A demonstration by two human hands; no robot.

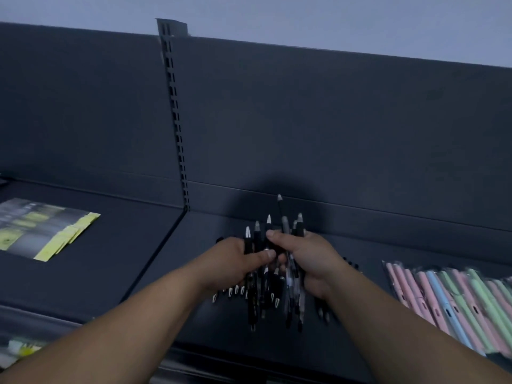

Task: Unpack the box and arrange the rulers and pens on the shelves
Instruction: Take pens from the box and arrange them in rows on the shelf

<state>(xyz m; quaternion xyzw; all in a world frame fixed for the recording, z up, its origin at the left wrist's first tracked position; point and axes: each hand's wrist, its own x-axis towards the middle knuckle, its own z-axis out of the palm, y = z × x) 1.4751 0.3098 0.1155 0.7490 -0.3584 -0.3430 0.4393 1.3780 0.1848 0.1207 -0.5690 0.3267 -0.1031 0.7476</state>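
Both hands, the left hand and right hand, clasp a loose bundle of black pens between them, probably squaring it up above the shelf.

Both bare forearms stretch forward from the lower corners and meet in the middle. The left hand is curled, thumb pressed across a bundle of pens. The right hand wraps the same bundle from the other side, thumb on top, hands close together.
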